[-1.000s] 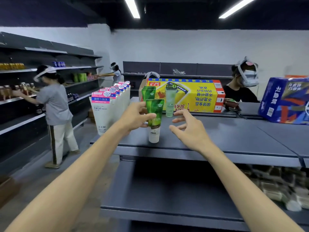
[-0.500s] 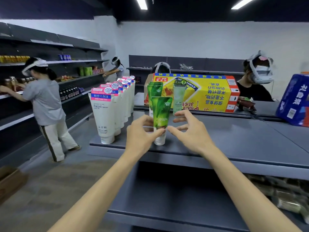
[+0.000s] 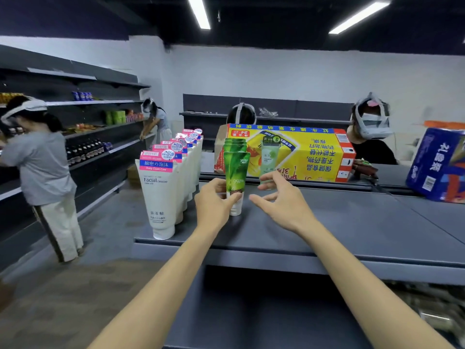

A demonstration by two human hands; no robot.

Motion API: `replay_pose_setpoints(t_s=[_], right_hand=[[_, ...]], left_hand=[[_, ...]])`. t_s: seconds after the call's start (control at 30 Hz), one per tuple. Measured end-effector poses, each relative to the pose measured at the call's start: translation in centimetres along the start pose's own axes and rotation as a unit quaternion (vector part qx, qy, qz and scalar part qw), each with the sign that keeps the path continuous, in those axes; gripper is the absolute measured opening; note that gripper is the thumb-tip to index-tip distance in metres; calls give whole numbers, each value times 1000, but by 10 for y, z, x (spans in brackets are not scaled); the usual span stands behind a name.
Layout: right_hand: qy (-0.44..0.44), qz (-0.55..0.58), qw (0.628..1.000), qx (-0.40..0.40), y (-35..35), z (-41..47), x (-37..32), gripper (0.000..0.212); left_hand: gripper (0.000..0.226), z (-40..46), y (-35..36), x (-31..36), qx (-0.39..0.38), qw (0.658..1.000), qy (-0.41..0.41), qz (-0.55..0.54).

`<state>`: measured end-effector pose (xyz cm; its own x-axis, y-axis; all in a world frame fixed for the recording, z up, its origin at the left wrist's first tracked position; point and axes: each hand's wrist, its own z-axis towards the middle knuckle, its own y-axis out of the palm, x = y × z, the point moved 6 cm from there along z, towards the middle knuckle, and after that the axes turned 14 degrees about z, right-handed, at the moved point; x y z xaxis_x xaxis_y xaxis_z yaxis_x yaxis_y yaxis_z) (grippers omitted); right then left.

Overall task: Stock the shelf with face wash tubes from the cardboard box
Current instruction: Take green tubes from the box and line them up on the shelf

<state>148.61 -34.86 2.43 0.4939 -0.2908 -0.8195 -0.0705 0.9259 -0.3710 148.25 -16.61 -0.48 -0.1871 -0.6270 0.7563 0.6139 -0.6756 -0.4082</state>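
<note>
1. Green tube (image 3: 236, 172): now stands cap-down on the top shelf (image 3: 352, 222), front of a green row; a second ago it was carried above the deck.
2. Left hand (image 3: 214, 202): fingers curled round the tube's lower part.
3. Right hand (image 3: 281, 200): drawn back since half a second ago, fingers spread, holding nothing.
4. Status: placement apparently near done; release pending.

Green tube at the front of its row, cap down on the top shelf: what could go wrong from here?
1. The green tube stands on its narrow cap while the left hand holds it low; letting go carelessly could tip it.
2. If it falls backward, it may knock over the green tubes behind it.
3. The right hand hovers open beside the pale tube and might bump it.
</note>
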Motion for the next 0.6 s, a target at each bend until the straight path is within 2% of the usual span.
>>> replay_pose_setpoints(t_s=[0.6], right_hand=[[-1,-4,1000,5,10,30,5,45]], left_hand=[[29,22,13,-8,-9,1000,-4,-6]])
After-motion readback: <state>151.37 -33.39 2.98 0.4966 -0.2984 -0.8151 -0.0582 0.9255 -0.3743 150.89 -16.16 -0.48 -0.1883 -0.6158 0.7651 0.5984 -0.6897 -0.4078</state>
